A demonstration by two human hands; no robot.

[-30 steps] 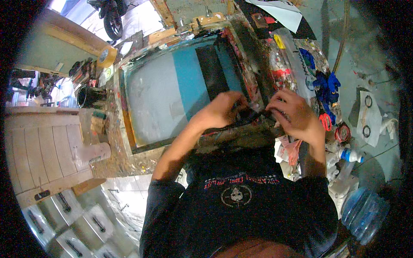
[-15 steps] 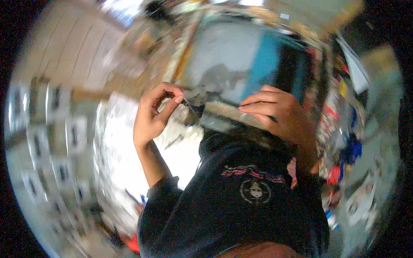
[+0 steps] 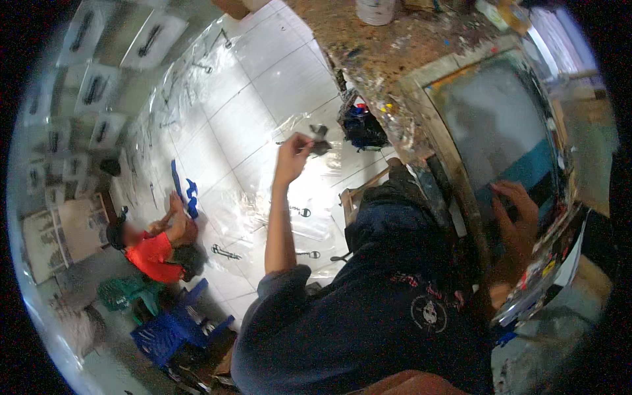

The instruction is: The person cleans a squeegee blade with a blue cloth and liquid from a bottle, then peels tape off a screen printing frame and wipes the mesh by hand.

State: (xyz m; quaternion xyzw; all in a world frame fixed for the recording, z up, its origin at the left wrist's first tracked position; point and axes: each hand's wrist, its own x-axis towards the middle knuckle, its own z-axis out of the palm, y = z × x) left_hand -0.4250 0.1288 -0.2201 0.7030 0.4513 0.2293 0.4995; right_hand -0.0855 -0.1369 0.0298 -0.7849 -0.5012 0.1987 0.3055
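Note:
My left hand (image 3: 294,158) is stretched out over the tiled floor, thumb and fingers pinched on a small crumpled dark scrap (image 3: 320,140). Whether the scrap is tape, film or cloth I cannot tell. To the right, my right hand (image 3: 517,214) hovers over or touches the lower part of a wooden-framed printing screen (image 3: 454,148). Its fingers are curved and apart, with nothing visible between them. Grey mesh (image 3: 494,108) fills the screen, and a blue band (image 3: 530,164) crosses it near this hand.
The screen rests at a paint-stained workbench (image 3: 375,49) with a white tub (image 3: 375,11) on it. Clear plastic pieces with dark prints (image 3: 227,252) lie on the floor tiles. A person in red (image 3: 155,253) sits at left, near a blue plastic chair (image 3: 164,332). A dark bag-like bundle (image 3: 364,127) is under the bench.
My view has swung left, bringing the floor and the seated person into sight. My left hand has moved away from the screen with the dark scrap. My right hand remains by the screen.

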